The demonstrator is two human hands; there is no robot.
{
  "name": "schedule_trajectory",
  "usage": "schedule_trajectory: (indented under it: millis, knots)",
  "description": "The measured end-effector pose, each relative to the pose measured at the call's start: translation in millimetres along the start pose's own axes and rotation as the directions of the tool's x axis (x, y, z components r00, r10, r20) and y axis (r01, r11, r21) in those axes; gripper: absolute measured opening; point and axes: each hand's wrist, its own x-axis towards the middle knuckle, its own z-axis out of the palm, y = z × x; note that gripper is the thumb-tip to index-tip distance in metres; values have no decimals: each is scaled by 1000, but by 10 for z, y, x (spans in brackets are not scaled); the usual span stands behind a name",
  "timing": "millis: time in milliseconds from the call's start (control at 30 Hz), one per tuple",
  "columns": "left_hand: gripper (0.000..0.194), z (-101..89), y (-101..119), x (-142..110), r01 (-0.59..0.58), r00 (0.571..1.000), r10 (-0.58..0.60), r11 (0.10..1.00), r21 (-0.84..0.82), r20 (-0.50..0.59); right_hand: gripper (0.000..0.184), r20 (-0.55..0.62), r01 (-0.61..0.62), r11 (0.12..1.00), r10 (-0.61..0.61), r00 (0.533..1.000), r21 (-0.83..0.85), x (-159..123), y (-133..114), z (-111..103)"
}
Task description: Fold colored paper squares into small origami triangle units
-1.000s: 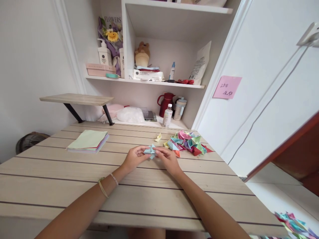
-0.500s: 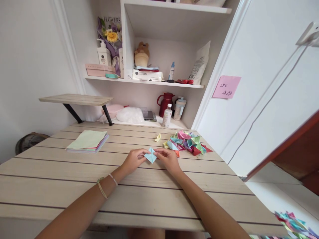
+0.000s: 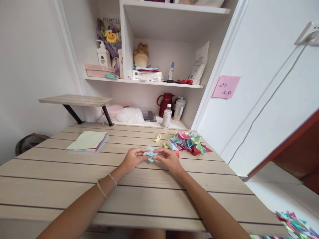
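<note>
A small light-blue folded paper is held between my two hands just above the table. It has a star-like shape with several points sticking out. My left hand pinches its left side between thumb and fingers. On the opposite side, my right hand grips the right point the same way. Beyond the hands lies a single pale-yellow folded paper. Close to my right hand is a heap of colourful folded papers.
A stack of paper sheets lies at the left, in front of a small raised shelf. At the back stand a bottle and a red jug. More folded papers sit below the table at the lower right.
The blue paper has gone from a flat diamond to a star-like shape with points pushed outward. Both hands stay nearly in place, fingers slightly shifted.
</note>
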Motion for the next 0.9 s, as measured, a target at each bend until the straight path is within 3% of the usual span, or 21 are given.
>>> schedule_trajectory:
  millis: [167, 400, 567, 700, 800, 900]
  knots:
    - [22, 18, 61, -15, -49, 999, 49, 997, 61, -3, 22, -60, -18, 995, 12, 998, -99, -3, 0, 7]
    - [32, 48, 7, -16, -73, 997, 73, 997, -9, -25, 31, -85, -91, 995, 94, 992, 37, 20, 45, 46]
    - [19, 46, -22, -8, -91, 995, 92, 995, 37, -32, 29, -90, -92, 995, 94, 991, 31, 11, 36, 67]
    - [23, 50, 6, -23, -42, 999, 42, 999, 3, -14, 27, -61, -31, 999, 28, 998, -39, 0, 24, 56]
    - [36, 57, 5, -31, 9, 1000, -7, 998, -64, 30, 37, 2, -21, 994, 22, 1000, -110, 2, 41, 26]
    - [43, 60, -15, -27, 17, 1000, -16, 998, -58, 18, 38, 22, 45, 961, -41, 999, -274, -1, 48, 5]
